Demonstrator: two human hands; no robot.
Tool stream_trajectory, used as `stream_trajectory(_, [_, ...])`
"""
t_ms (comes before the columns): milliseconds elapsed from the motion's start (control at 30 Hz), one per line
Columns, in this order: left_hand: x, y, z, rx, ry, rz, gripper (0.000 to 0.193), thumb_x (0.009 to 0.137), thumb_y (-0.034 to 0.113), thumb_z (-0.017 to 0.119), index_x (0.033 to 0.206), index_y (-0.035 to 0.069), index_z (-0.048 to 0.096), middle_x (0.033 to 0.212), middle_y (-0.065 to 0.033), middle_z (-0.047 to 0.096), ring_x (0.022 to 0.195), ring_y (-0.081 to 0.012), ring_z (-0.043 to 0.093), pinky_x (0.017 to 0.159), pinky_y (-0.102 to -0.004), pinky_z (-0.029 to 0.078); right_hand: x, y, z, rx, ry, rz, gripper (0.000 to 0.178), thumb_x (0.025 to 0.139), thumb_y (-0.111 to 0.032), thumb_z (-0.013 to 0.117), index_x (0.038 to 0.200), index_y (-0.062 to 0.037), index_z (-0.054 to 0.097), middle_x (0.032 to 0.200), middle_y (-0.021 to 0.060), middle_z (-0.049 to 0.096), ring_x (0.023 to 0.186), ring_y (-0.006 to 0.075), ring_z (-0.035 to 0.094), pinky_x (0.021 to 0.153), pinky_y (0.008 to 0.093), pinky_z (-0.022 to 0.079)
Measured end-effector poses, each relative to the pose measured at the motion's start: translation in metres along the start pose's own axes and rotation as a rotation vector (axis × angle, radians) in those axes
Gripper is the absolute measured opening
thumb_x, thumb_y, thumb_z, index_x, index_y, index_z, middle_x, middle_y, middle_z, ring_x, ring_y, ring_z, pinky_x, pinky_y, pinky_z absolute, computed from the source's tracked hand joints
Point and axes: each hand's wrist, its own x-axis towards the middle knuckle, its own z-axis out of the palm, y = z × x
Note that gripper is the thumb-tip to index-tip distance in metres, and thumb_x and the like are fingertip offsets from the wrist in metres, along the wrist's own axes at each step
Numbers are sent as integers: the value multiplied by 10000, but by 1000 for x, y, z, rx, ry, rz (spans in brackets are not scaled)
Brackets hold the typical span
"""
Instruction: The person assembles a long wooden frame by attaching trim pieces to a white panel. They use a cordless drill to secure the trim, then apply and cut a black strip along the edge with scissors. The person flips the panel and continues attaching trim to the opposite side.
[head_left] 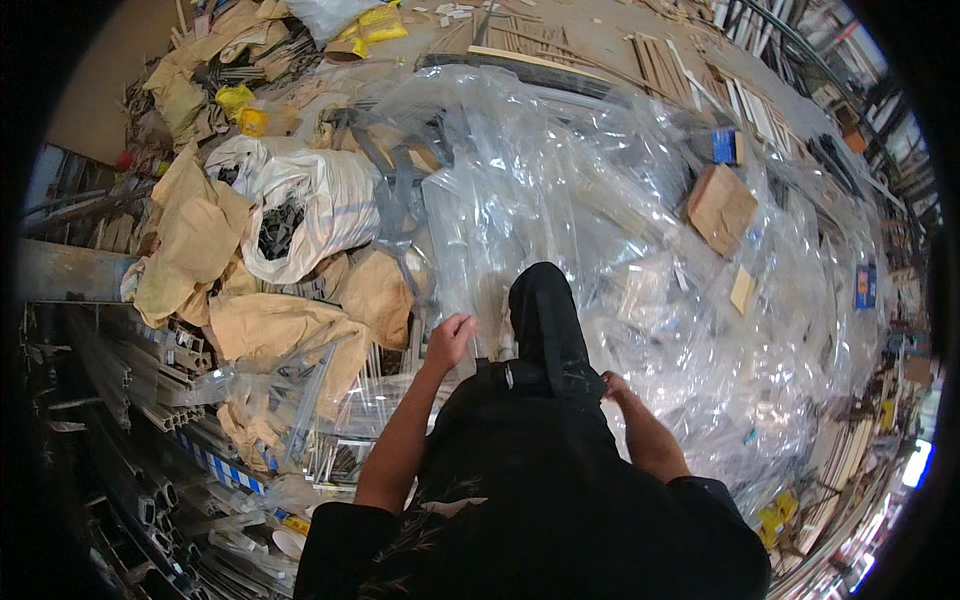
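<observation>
My left hand [452, 338] is held out beside my left hip with its fingers curled closed, and nothing shows sticking out of it. Beneath it lies crumpled clear plastic sheeting [490, 200]. On the other side, my right hand [614, 384] hangs against my right thigh; the leg partly hides it, so its fingers cannot be made out. One black-trousered leg [545, 310] reaches forward onto the sheeting. Left of my left hand are torn pieces of brown paper [290, 325] and a white woven sack [335, 205] with dark scraps inside.
A brown cardboard piece [722, 210] and a blue box [726, 147] lie on the plastic at right. Stacked metal profiles [165, 385] fill the left side. Long strips [660, 70] lie on the floor ahead, and racks [790, 35] line the far right.
</observation>
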Motion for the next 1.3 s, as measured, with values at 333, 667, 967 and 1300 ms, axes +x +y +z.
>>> stream_trajectory(333, [304, 65, -70, -483, 380, -107, 278, 1017, 252, 565, 1048, -6, 666, 936, -65, 720, 842, -161, 685, 771, -303, 536, 284, -248, -219, -731, 9, -205, 366, 741, -321, 751, 1019, -87, 700, 981, 84, 746, 982, 278, 671, 908, 401, 515])
stream_trajectory(667, [252, -13, -52, 578, 257, -770, 452, 929, 485, 573, 990, 59, 713, 977, -207, 702, 938, -410, 664, 816, -501, 522, 534, -580, -490, -276, 338, -324, 360, 926, -348, 542, 972, -21, 685, 779, 119, 722, 655, 200, 685, 623, 347, 539])
stream_trajectory(967, [319, -44, -82, 381, -223, -849, 373, 910, 396, 587, 1042, 68, 708, 1054, -187, 701, 980, -395, 670, 833, -494, 537, 650, -740, -466, -459, 119, -239, 330, 902, -340, 530, 904, -44, 677, 934, 208, 695, 920, 391, 665, 814, 461, 520])
stream_trajectory(1300, [779, 143, -413, -354, 530, -426, 438, 976, 430, 584, 1059, 19, 709, 889, -72, 724, 752, -203, 675, 687, -350, 528, 695, -812, -434, -803, -262, -197, 220, 872, -292, 621, 841, -75, 650, 738, 83, 679, 700, 232, 657, 615, 414, 522])
